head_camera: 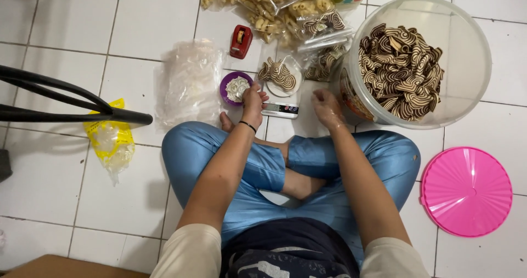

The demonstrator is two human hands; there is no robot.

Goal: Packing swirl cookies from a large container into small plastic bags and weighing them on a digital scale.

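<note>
Left hand [253, 98] is curled with fingertips pinching at the rim of the little purple bowl [226, 84], while the right hand [327, 107] rests loosely open on the floor, empty, just right of the scale [280, 109] with striped cookies [278, 74].

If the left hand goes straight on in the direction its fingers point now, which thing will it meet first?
The left hand points up and slightly left, so it would probably first meet the small purple bowl with white contents, which it already nearly touches. Height is hard to judge from above.
</note>
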